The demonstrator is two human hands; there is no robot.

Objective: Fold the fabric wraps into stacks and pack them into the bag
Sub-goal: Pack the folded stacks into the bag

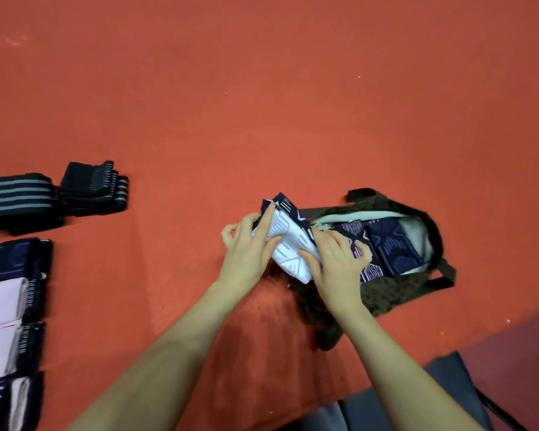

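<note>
A dark green bag (395, 293) lies open on the red surface, right of centre, with folded navy patterned wraps (392, 247) inside. At its left mouth both hands hold a folded white-and-navy wrap (288, 244). My left hand (249, 250) grips the wrap's left side, index finger along its top edge. My right hand (336, 262) holds its right side, fingers partly over the bag's contents. Two folded navy-and-pink wrap stacks (13, 284) lie at the left edge.
Black folded wraps with grey stripes (94, 189) and another striped stack (16, 200) lie at far left. The red surface (262, 104) stretches wide beyond the bag. A dark grey item (442, 396) sits at the bottom right.
</note>
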